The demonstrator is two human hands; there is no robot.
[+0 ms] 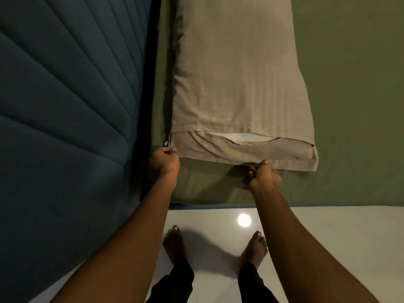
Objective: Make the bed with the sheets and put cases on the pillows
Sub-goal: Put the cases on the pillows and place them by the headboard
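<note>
A pillow in a beige pillowcase (pixel 238 73) lies lengthwise on the bed, over a green sheet (pixel 349 106). The case's open end faces me, and a strip of the white pillow (pixel 238 137) shows inside the opening. My left hand (pixel 165 162) pinches the near left corner of the case's lower flap. Near the middle of the flap's front edge, my right hand (pixel 262 176) grips the cloth with curled fingers.
A dark blue padded headboard (pixel 65 106) fills the left side, right beside the pillow. The bed's near edge runs across the middle of the view. I stand barefoot on a glossy white floor (pixel 328 237) that reflects a lamp.
</note>
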